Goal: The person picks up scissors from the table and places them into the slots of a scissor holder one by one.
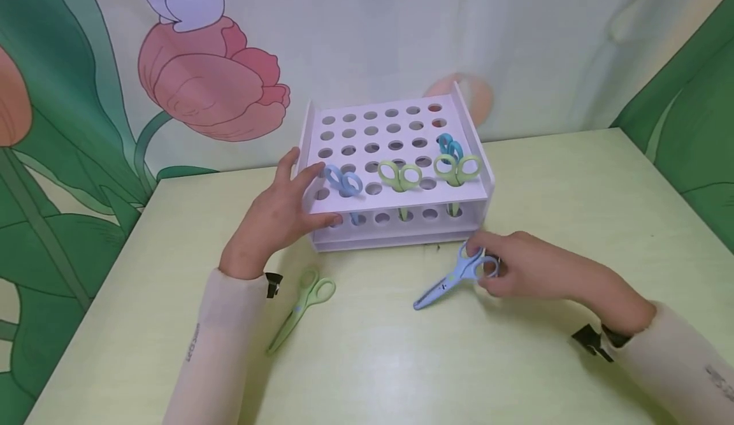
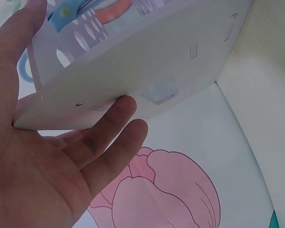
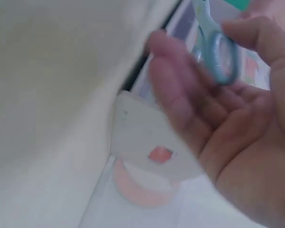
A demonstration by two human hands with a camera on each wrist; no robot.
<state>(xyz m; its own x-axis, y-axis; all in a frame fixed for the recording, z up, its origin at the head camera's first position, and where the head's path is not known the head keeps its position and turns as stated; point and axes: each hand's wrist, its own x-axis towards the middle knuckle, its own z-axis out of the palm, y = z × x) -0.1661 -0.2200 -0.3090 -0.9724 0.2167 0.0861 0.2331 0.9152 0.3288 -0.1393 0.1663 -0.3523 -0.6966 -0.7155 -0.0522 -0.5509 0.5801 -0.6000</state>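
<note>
A white rack (image 1: 378, 204) with rows of round holes stands against the back of the table. My left hand (image 1: 278, 215) holds its left side panel, thumb at the front edge and fingers around the outside. Several scissors hang in its holes: a light blue pair (image 1: 351, 188), a green pair (image 1: 401, 185), another green pair (image 1: 456, 174) and a teal pair (image 1: 450, 148). In front of the rack's right corner, my right hand (image 1: 527, 269) pinches blue scissors (image 1: 455, 278) by the handles, blades towards the front left. The right wrist view blurs these scissors (image 3: 211, 45).
Green scissors (image 1: 306, 297) lie on the pale green table (image 1: 367, 374), close to the left sleeve. Behind the rack hangs a curtain (image 1: 355, 43) printed with flowers and leaves. The rack's side panel (image 2: 133, 71) fills much of the left wrist view.
</note>
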